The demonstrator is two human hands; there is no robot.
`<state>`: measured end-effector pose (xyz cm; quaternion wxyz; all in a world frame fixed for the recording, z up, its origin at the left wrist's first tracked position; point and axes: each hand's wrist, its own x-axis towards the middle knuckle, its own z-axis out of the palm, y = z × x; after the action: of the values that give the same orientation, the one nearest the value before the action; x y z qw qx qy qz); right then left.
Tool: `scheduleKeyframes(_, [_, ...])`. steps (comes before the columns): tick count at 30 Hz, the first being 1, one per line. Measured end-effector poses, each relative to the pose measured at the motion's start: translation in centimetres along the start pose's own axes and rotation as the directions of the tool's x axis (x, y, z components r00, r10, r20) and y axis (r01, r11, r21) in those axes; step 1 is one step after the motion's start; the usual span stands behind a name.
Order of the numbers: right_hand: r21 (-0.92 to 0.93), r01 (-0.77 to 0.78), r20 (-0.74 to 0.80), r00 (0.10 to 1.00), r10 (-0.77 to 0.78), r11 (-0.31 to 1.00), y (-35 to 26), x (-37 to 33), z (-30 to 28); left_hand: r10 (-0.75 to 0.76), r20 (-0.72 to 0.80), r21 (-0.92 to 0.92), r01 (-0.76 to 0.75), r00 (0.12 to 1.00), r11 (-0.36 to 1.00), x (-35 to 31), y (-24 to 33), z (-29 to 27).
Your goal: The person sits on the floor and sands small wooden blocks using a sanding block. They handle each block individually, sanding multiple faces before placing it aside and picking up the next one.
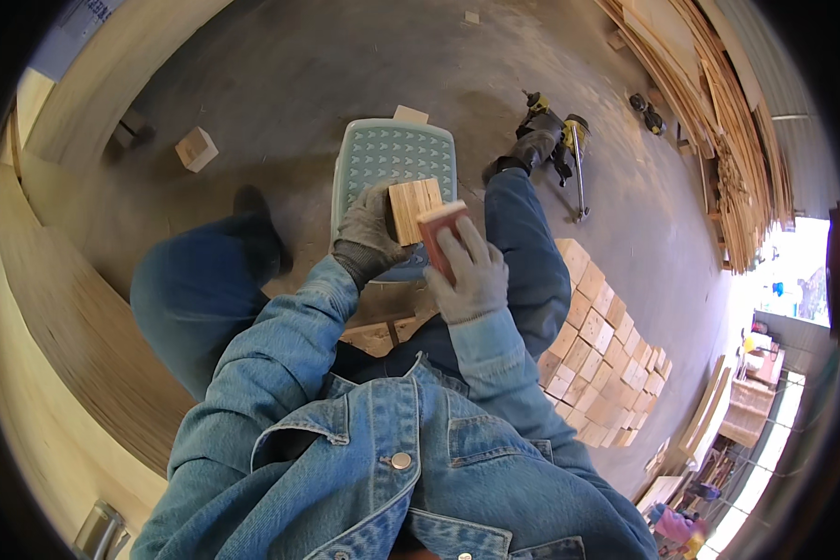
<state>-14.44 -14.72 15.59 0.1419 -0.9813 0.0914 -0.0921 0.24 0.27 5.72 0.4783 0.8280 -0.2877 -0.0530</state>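
Both my hands wear grey work gloves. Above a light green plastic stool (397, 149), my left hand (366, 231) is closed round a square-cut light wood block (414, 205) with layered grain stripes. My right hand (473, 278) grips a reddish-brown sanding block (441, 235) with a pale edge, its fingers lying over the brown face. The top of the sanding block is right beside the wood block's right side; I cannot tell whether they touch. The stool stands between my legs, its textured top partly hidden by my hands.
Many cut wood blocks (602, 350) are piled by my right leg. Single blocks lie left (196, 149) and behind the stool (411, 114). Yellow-and-black power tools (574, 131) sit beyond my right foot. Long boards (733, 140) are stacked far right; plywood panels (75, 317) stand at left.
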Motion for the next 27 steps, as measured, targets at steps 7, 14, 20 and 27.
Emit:
scheduleKeyframes(7, [-0.035, -0.039, 0.035, 0.999, 0.04, 0.999, -0.6, 2.7, 0.0, -0.112, 0.04, 0.019, 0.111, 0.993, 0.994, 0.0, -0.5, 0.1])
scheduleKeyframes(14, [-0.028, -0.187, 0.074, 0.979, 0.188, 0.982, -0.3, 13.5, 1.5, -0.055, 0.022, 0.007, 0.055, 0.998, 0.998, 0.1, -0.8, 0.2])
scheduleKeyframes(20, [0.059, -0.08, -0.012, 0.997, 0.081, 0.995, 1.3, 7.4, 1.9, -0.058, 0.012, -0.041, 0.058, 0.998, 0.997, 0.0, -0.5, 0.0])
scheduleKeyframes(27, [0.084, -0.005, -0.094, 0.996, 0.012, 0.996, 1.9, -1.4, 1.1, -0.15, 0.051, 0.03, 0.148, 0.987, 0.988, 0.0, 0.2, -0.3])
